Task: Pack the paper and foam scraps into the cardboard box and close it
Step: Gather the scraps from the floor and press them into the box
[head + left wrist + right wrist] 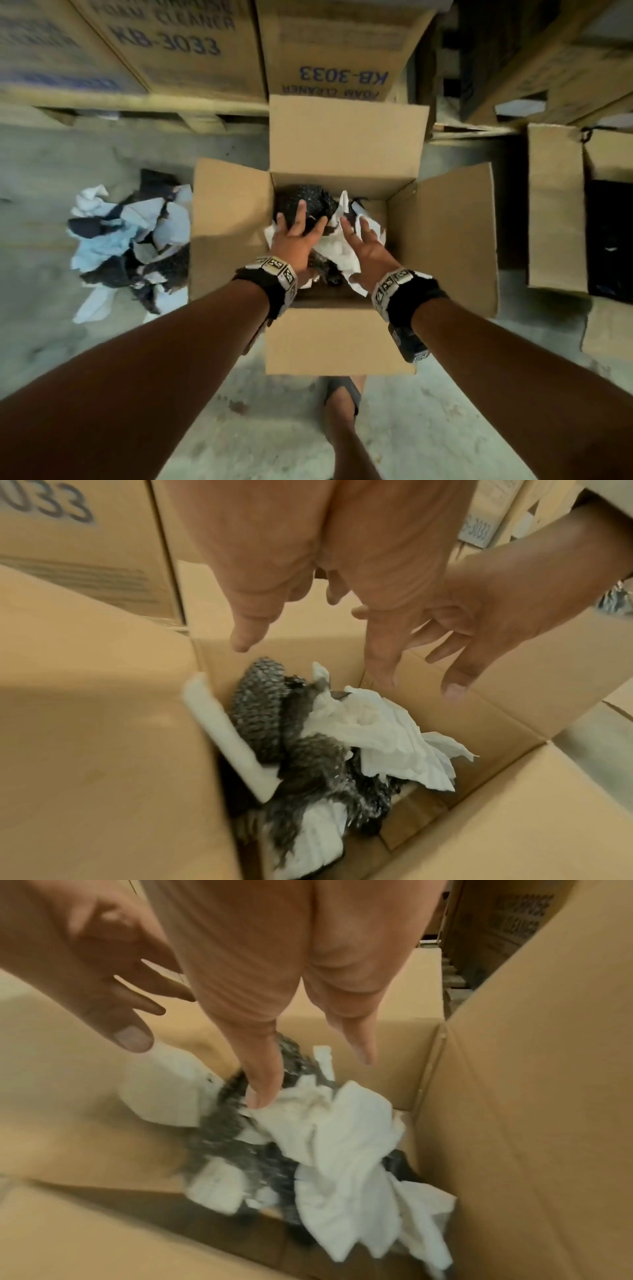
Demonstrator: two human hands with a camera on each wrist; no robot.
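Mid-pack here: both hands over the open cardboard box (442, 240) on the floor, left hand (294, 236) and right hand (366, 250) with fingers spread wide, holding nothing, hovering just above dark foam (260, 710) and white paper (377, 734) already inside. Looks like a load just dropped or getting tamped down. Next up, probably: reaching left for the one scrap pile (133, 246) on the floor beside the box, then folding flaps. Count: one open box, four flaps up, two hands, one pile left; individual scraps too jumbled to count.
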